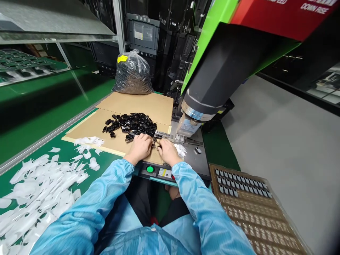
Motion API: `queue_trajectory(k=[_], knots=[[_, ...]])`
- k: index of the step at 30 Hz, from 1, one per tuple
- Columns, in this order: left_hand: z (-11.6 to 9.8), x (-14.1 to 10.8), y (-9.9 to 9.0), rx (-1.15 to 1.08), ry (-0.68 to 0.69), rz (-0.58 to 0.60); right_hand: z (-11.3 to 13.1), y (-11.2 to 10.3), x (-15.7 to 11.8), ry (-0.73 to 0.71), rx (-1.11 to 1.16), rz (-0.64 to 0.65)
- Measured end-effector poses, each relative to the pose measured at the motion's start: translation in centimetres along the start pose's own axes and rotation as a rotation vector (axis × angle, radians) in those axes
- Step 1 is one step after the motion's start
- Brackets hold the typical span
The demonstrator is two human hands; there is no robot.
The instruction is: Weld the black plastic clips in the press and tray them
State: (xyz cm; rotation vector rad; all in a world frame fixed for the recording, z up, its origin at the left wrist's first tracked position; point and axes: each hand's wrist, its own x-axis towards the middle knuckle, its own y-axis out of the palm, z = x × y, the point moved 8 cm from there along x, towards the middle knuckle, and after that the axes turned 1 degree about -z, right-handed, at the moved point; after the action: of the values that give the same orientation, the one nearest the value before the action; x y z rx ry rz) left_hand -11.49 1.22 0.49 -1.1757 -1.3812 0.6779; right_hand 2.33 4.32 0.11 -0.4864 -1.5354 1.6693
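My left hand [142, 146] is closed, with its fingertips at a small black plastic part [154, 140] between the two hands. On the other side, my right hand [168, 150] pinches at that same part; the fingers hide much of it. Just beyond my left hand, a heap of black plastic parts [136, 123] lies on the cardboard sheet [106, 115]. Close to my right hand is a small pile of white pieces [181, 150]. A metal fixture [180, 138] sits under the head of the press [190, 124], with a single finished-looking part [198, 150] to its right.
Thin white curved pieces [42, 184] cover the green table at left. A plastic bag of dark parts [133, 74] stands at the back. A green button [150, 169] is on the front panel. At right, a brown tray [255, 212] holds rows of small parts.
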Motion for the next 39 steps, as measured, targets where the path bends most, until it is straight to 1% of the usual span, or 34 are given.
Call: queue_trajectory(k=[5, 10, 13, 16, 18, 20, 22, 24, 27, 30, 32, 35, 39], knots=[[-0.4, -0.1, 0.4, -0.018, 0.092, 0.067, 0.1, -0.2, -1.0, -0.029, -0.026, 0.031], [-0.5, -0.2, -0.2, -0.006, 0.109, 0.062, -0.1, -0.3, -1.4, -0.045, -0.078, 0.061], [-1.2, -0.8, 0.2, -0.018, 0.165, 0.104, -0.1, -0.3, -1.6, -0.065, -0.093, 0.054], [-1.8, -1.5, 0.7, -0.087, 0.208, 0.136, -0.1, -0.4, -1.8, -0.075, -0.087, 0.043], [-2.3, -2.1, 0.9, -0.158, 0.251, 0.164, -0.4, -1.0, -2.3, -0.051, -0.060, -0.006], [-2.9, -2.8, 0.9, -0.219, 0.304, 0.189, -1.4, -2.0, -2.9, 0.007, -0.015, -0.091], [-3.3, -3.3, 0.6, -0.252, 0.319, 0.179, -3.1, -3.2, -3.8, 0.091, 0.026, -0.177], [-3.3, -3.6, 0.5, -0.272, 0.290, 0.149, -5.5, -4.1, -4.7, 0.191, 0.038, -0.242], [-3.3, -3.5, 0.9, -0.278, 0.226, 0.111, -9.3, -5.2, -5.8, 0.356, -0.013, -0.322], [-3.6, -3.2, 1.6, -0.255, 0.181, 0.079, -11.6, -5.7, -6.1, 0.438, -0.080, -0.354], [-3.8, -3.1, 1.9, -0.258, 0.170, 0.059, -12.1, -5.5, -5.8, 0.436, -0.107, -0.347], [-4.0, -3.3, 1.9, -0.271, 0.157, 0.025, -11.9, -5.0, -5.2, 0.406, -0.142, -0.330], [-3.6, -3.7, 1.9, -0.224, 0.098, 0.045, -11.3, -4.5, -4.7, 0.371, -0.197, -0.289]])
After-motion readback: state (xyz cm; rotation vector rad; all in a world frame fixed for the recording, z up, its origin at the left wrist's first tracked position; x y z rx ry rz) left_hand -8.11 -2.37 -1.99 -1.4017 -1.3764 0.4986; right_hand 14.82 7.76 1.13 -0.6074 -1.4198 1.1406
